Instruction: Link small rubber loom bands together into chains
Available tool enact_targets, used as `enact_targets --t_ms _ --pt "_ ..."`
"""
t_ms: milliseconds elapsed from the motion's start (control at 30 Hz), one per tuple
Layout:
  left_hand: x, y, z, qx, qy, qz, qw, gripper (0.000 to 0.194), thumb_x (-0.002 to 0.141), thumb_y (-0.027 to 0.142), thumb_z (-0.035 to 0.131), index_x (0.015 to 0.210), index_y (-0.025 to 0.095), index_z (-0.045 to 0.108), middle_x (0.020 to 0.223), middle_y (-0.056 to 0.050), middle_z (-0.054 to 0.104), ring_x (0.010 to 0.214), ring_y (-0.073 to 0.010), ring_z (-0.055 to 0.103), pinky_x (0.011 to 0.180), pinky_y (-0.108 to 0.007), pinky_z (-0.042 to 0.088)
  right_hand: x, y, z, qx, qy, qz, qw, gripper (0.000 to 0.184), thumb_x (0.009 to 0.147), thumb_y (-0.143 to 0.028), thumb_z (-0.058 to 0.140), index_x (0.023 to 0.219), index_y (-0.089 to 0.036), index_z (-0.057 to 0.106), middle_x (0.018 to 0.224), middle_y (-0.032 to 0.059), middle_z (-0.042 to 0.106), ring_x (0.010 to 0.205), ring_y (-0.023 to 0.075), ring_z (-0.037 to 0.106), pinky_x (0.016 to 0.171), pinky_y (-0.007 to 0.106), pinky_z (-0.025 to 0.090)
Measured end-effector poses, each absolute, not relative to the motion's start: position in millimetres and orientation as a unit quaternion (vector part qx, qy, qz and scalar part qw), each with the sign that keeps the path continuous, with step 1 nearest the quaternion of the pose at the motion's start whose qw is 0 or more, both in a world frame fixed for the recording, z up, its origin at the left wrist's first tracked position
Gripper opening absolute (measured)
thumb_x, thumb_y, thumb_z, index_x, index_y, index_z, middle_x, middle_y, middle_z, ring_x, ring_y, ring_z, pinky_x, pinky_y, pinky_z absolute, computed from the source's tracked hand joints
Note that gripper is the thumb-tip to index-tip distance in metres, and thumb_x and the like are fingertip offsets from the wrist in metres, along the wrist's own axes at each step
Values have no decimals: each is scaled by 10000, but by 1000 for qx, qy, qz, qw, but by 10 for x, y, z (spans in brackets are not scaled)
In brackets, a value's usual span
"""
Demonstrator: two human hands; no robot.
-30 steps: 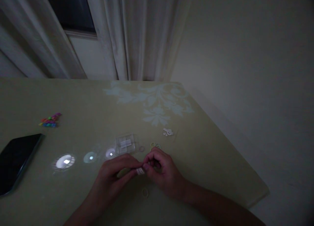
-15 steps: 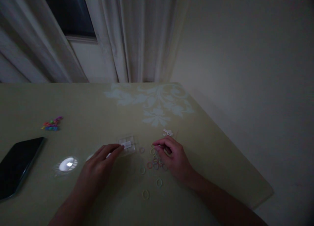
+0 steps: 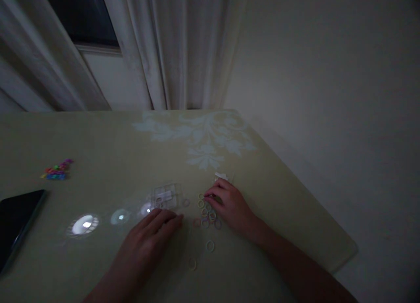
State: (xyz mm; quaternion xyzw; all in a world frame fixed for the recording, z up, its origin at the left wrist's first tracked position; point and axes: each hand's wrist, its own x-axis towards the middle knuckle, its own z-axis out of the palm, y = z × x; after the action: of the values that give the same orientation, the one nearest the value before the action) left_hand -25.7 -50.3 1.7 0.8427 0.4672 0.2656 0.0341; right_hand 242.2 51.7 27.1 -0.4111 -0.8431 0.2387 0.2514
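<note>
Small pastel rings, probably elastic bands (image 3: 205,213), lie in a loose cluster on the table. My right hand (image 3: 229,204) is at the cluster's upper right edge, thumb and index finger pinched beside a yellow ring (image 3: 201,203); whether a ring is between them is too dim to tell. My left hand (image 3: 152,235) is low over the table left of the cluster, its fingers drawn together, and what they hold is hidden. Just beyond it is a clear compartment box (image 3: 169,198) with a white piece and a ring inside. A pink ring (image 3: 186,202) sits beside the box.
White small pieces (image 3: 222,176) lie behind my right hand. Single rings lie nearer me, one green (image 3: 210,246) and one yellowish (image 3: 192,264). At the left are a dark phone (image 3: 19,224) and a pile of colourful small pieces (image 3: 58,170). Lamp reflections shine on the tabletop.
My left hand has moved from the clear box toward me and right, over to where a green ring lay. My right hand stays pinched by the cluster. The view has shifted slightly right.
</note>
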Motion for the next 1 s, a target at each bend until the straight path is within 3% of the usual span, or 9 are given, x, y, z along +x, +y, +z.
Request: enact_targets --t_ms 233,367,700,833,933,1000 --pt "88 -472 41 854 448 260 53 274 1027 144 536 1228 233 700 1093 -71 775 942 -252 723 834 -373 591 2350 540 199 -423 -840 241 239 172 901 -247 847 1043 -184 775 1006 45 654 965 199 633 889 341 502" --pt "67 -470 27 852 450 259 62 269 1034 134 521 1200 242 704 1082 -61 768 937 -245 717 834 -373 577 2296 521 208 -426 -847 242 205 69 915 -188 803 950 -176 746 964 31 640 944 189 613 883 331 478" --pt "60 -460 56 844 453 282 58 235 1043 176 528 1149 247 726 1043 -57 778 911 -253 740 800 -391 602 2234 467 202 -390 -907 92 130 68 919 -137 646 860 -166 627 920 86 594 931 257 543 886 398 460" --pt "55 -470 110 793 479 369 78 278 1024 166 558 1236 265 709 1122 -52 786 989 -214 758 855 -321 620 2257 416 315 -344 -874 286 192 95 930 -122 588 895 -199 546 943 30 546 881 193 534 820 318 461" --pt "92 -491 167 737 506 425 142 320 1010 195 607 1311 279 676 1146 -44 787 956 -179 771 831 -270 625 2240 319 409 -276 -810 458 240 93 969 -211 564 899 -217 503 935 -2 509 829 153 511 747 261 447" --pt "126 -509 209 708 511 448 193 310 1003 200 629 1292 301 681 1141 -26 785 919 -156 770 806 -243 622 2205 244 435 -263 -779 507 259 117 983 -270 562 900 -219 496 922 -7 493 815 145 495 738 254 437"
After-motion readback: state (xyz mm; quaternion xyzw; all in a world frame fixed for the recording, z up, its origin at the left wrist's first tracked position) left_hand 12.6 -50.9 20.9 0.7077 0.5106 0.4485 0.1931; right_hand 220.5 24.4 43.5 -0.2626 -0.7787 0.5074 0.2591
